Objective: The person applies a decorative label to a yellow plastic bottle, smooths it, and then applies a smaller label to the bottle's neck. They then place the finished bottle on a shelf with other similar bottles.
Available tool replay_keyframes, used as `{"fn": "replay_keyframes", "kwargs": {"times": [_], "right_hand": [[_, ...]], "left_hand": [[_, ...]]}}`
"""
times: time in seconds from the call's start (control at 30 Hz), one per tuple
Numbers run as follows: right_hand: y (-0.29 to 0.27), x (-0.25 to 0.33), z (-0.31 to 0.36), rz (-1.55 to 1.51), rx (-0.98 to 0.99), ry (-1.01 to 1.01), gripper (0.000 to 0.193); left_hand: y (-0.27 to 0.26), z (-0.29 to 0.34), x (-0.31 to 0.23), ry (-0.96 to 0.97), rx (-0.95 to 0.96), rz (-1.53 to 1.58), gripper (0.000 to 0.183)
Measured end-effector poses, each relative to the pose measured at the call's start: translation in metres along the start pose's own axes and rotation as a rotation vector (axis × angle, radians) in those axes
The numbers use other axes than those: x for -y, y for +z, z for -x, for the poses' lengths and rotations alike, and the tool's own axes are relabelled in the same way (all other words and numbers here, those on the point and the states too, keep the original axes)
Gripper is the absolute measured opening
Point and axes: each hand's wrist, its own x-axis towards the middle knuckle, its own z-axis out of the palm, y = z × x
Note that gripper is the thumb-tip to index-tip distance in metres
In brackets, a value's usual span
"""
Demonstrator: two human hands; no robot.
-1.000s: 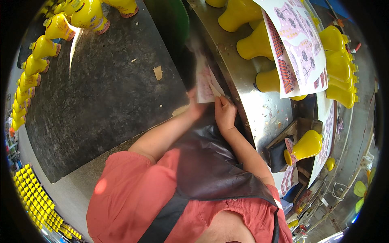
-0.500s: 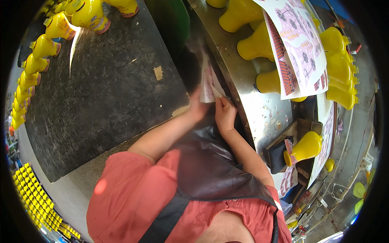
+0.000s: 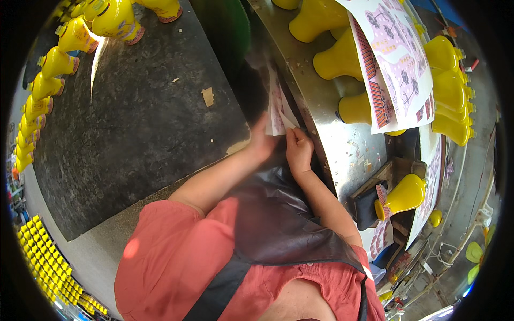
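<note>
A white decal sheet [image 3: 276,109] with pink-purple print hangs folded in the gap between the dark table and the metal bench. At its lower right corner, my right hand [image 3: 300,150] pinches a lifted flap between thumb and fingers. My left hand [image 3: 261,140] grips the sheet's left edge; its fingertips are partly hidden and a little blurred. Right of my right arm, a yellow vase [image 3: 405,194] with a patterned band at one end lies tilted on a black pad [image 3: 364,208].
The black-topped table [image 3: 144,112] has paper scraps on it and yellow vases [image 3: 115,21] along its far and left edges. On the metal bench [image 3: 321,107] at right lie more yellow vases [image 3: 342,56] and larger printed sheets [image 3: 391,64]. A green container [image 3: 227,32] stands beyond the gap.
Almost nothing differs. My right hand has shifted very slightly to the right with the flap, and both hands keep hold of the decal sheet.
</note>
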Motion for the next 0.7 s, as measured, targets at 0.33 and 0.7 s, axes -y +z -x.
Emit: {"fn": "replay_keyframes", "kwargs": {"times": [0.33, 0.7], "right_hand": [[-0.003, 0.007, 0.001, 0.194, -0.033, -0.351, 0.015], [-0.005, 0.014, 0.003, 0.397, 0.039, -0.346, 0.019]], "left_hand": [[0.003, 0.006, -0.006, -0.142, -0.046, 0.148, 0.073], [0.023, 0.012, -0.01, -0.041, -0.136, 0.121, 0.055]]}}
